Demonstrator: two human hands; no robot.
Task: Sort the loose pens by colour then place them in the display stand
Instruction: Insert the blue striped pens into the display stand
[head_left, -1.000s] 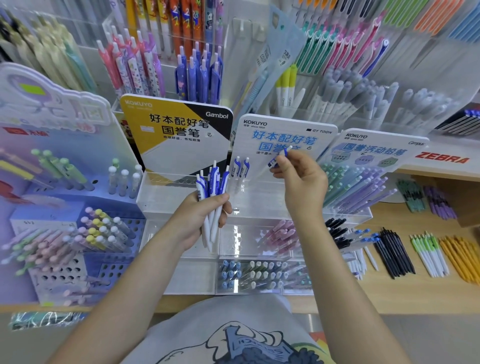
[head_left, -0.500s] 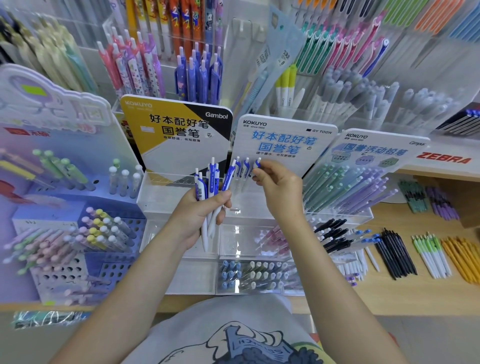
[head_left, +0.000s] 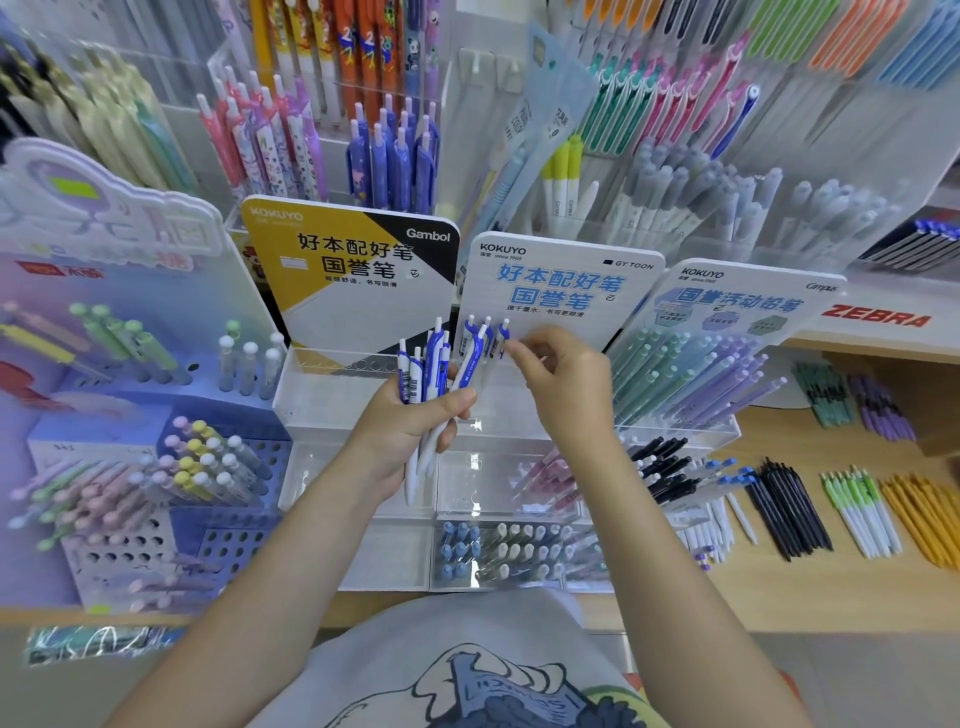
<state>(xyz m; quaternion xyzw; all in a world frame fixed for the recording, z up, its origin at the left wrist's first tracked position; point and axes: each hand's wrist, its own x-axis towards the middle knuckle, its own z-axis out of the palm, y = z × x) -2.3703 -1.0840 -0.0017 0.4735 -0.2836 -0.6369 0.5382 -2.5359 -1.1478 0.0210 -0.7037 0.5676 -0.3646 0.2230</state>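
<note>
My left hand (head_left: 410, 421) grips a bunch of blue-and-white pens (head_left: 428, 371), held upright in front of the clear display stands. Three matching blue pens stand in the clear stand with the blue-and-white KOKUYO card (head_left: 623, 312). My right hand (head_left: 569, 387) reaches in from the right, and its fingertips pinch the top of the rightmost standing blue pen (head_left: 503, 336). The lower part of that pen is hidden behind my hands and the other pens.
Sorted rows lie on the wooden counter at the right: black pens (head_left: 784, 512), green-and-white pens (head_left: 860, 514), yellow pens (head_left: 924, 519). A yellow Gambol stand (head_left: 353, 270) is on the left, a pastel pencil stand (head_left: 696, 374) on the right, and a purple perforated holder (head_left: 208, 473) at far left.
My right hand carried one blue pen leftward and down from in front of the card to the stand, beside the two standing there. The left hand's bunch stayed nearly still.
</note>
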